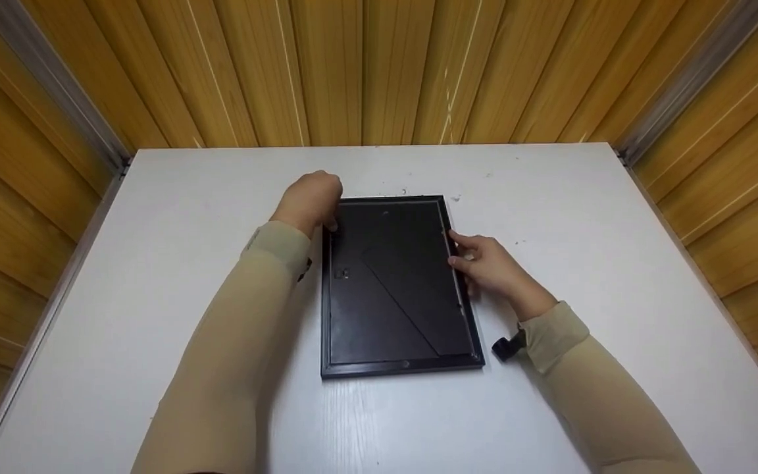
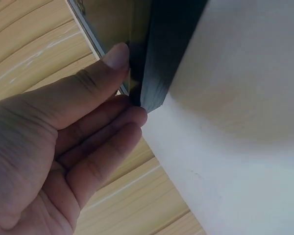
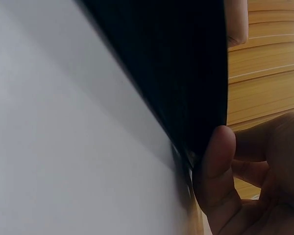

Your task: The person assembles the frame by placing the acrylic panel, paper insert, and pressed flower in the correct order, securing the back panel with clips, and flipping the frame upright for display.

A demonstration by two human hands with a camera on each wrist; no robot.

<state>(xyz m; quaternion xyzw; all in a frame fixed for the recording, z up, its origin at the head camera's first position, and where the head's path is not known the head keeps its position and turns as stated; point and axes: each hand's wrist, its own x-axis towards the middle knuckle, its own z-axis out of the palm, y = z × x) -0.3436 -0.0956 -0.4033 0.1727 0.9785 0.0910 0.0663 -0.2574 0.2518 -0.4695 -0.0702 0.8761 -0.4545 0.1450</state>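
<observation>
A black picture frame [image 1: 392, 283] lies back side up on the white table, with its stand leg's diagonal outline and a small metal clip [image 1: 341, 272] visible. My left hand [image 1: 310, 197] grips its upper left corner. In the left wrist view, the thumb [image 2: 116, 56] presses near the frame's inner edge while the other fingers curl at the outer corner. At the right edge, my right hand [image 1: 491, 263] holds the frame between thumb and fingers. The right wrist view shows a fingertip [image 3: 220, 147] against the dark frame side [image 3: 186, 63]; part of that hand is hidden behind the frame.
The white table [image 1: 221, 178] extends around the frame, with small specks beyond its far edge. Wood-patterned panels [image 1: 392, 72] enclose the back and sides. A small black device [image 1: 507, 345] hangs from the right cuff.
</observation>
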